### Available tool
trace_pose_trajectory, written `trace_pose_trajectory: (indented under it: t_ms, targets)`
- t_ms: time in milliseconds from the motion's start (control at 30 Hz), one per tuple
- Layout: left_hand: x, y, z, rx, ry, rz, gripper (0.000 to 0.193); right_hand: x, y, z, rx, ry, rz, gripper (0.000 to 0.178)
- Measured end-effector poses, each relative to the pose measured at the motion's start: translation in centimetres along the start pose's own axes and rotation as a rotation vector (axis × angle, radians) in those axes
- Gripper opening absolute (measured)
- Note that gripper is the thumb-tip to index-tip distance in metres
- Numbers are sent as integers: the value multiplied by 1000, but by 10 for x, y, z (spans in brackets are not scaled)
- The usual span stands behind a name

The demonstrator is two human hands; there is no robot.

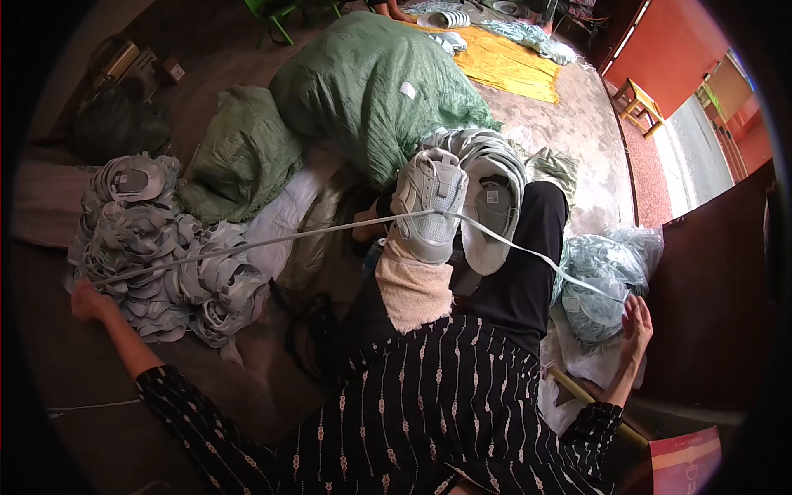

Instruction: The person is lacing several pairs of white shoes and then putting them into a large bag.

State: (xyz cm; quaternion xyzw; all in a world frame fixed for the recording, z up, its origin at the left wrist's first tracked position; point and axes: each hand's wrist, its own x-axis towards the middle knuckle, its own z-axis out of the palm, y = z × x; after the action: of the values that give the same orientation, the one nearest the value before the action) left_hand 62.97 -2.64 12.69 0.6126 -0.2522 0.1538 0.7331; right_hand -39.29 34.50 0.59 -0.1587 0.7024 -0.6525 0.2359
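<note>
A long white shoelace (272,238) is stretched out to both sides through the lowest eyelets of a white shoe upper (431,235). The upper rests toe toward me on a beige cloth (412,289) over my lap. Far out at the left, my left hand (89,304) is closed on one end of the lace. The other end runs to my right hand (637,326), whose fingertips pinch it at the right. Beside the upper, a stack of similar uppers (488,227) leans against my right thigh, with a pale label inside the nearest one.
A heap of grey-white uppers (165,256) lies on the left. Green woven sacks (371,91) stand ahead, and clear plastic bags (598,280) sit near my right hand. Farther off are a yellow sheet (507,62), a small wooden stool (639,107) and an open doorway. A red-pink box (685,462) is at lower right.
</note>
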Motion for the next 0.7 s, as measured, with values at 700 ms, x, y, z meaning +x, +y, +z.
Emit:
trace_pose_trajectory:
  t_ms: [700]
  targets:
    - [-577, 212, 77, -444, -1388, 369, 12, -55, 17, 364, -214, -789, -87, 15]
